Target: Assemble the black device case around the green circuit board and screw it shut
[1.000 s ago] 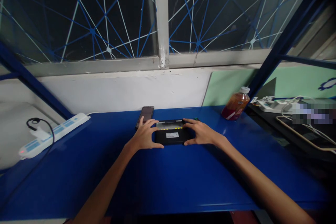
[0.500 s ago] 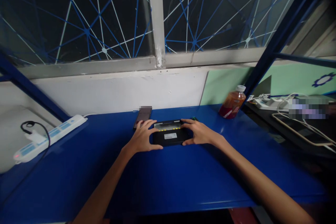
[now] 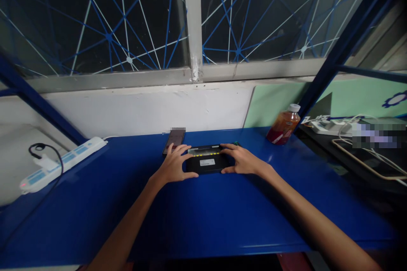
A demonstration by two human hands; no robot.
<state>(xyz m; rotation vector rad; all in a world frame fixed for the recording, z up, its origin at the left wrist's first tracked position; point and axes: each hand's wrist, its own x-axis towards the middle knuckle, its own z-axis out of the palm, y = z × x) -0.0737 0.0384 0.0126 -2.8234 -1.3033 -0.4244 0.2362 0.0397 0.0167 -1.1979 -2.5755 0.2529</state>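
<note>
A flat black rectangular case (image 3: 203, 168) lies on the blue table between my hands. It has a white label, a row of yellow marks and a pale, shiny strip towards its far edge. My left hand (image 3: 174, 164) grips its left end, with the thumb at the near edge and the fingers at the far side. At the right end my right hand (image 3: 243, 160) holds it the same way, covering that corner. Just beyond my left fingers lies a dark phone (image 3: 176, 139), partly hidden by them. A small green item (image 3: 235, 143) peeks out behind my right hand.
On the left of the blue table (image 3: 197, 220) lies a white power strip (image 3: 66, 164) with a black cable plugged in. A bottle of reddish drink (image 3: 284, 126) stands at the back right. Further right are white cables and another device (image 3: 369, 156) on a black surface.
The view shifts slightly left and back. Both hands keep their hold at the ends of the black case, which stays in nearly the same place on the table.
</note>
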